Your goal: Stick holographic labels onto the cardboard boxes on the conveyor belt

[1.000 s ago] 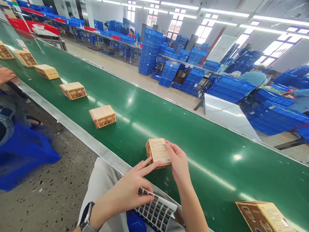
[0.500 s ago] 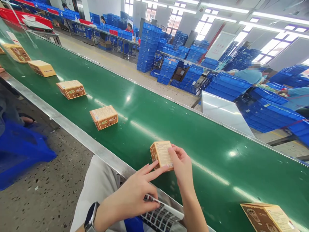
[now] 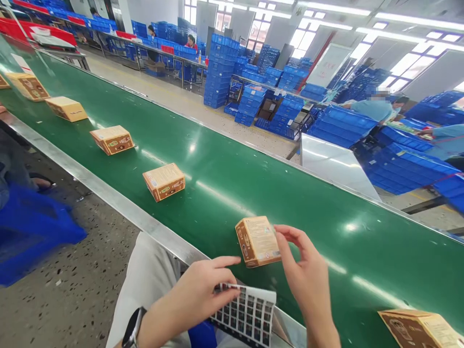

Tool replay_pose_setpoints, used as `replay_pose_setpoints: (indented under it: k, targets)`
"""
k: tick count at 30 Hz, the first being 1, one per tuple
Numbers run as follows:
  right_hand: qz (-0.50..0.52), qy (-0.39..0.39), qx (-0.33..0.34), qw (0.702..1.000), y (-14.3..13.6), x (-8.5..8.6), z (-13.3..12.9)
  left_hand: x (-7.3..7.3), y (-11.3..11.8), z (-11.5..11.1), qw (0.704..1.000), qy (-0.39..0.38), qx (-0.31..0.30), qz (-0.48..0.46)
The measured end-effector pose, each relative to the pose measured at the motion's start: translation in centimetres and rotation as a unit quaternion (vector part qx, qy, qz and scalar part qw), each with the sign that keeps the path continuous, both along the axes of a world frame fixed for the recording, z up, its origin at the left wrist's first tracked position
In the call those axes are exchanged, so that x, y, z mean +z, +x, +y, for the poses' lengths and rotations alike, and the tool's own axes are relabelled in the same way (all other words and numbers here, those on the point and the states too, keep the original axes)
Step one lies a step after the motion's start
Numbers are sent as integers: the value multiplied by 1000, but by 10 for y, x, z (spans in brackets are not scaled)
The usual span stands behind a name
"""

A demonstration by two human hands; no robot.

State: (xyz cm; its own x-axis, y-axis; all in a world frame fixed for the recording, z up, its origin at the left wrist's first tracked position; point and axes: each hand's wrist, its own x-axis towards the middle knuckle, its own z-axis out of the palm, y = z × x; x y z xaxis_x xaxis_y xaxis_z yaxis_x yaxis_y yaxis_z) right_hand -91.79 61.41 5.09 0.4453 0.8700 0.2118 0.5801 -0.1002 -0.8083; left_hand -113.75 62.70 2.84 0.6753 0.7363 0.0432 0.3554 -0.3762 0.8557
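A brown and cream printed carton (image 3: 264,241) lies on the green conveyor belt in front of me, its text panel facing up. A small shiny patch shows near its upper right edge. My right hand (image 3: 302,261) is at that edge, thumb and index tips close to each other and the fingers loosely curved; nothing is visible in them. My left hand (image 3: 208,285) pinches a sheet of small dark labels (image 3: 246,311) between thumb and fingers, over the near rail. Its index finger points at the carton's lower left corner, just short of it.
More cartons lie on the belt: one (image 3: 165,181) up the belt, several beyond it, and one (image 3: 420,328) at lower right. A metal rail (image 3: 155,227) edges the belt. Stacked blue crates (image 3: 219,70) and co-workers are across the aisle. A blue stool (image 3: 39,217) is at left.
The cartons have shifted right along the belt. My right hand has drawn back from the carton's top to its right edge. My left index finger has come off the carton, and more of the label sheet shows.
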Motion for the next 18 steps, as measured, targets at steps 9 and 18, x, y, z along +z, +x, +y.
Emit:
replay_pose_setpoints:
  k: [9, 18]
  targets:
    - [-133, -27, 360, 923, -26, -4, -45, 22, -11, 2, 989, -120, -19, 84]
    - [-114, 39, 370, 921, -26, -13, -43, 19, -17, 5, 975, -220, 15, 38]
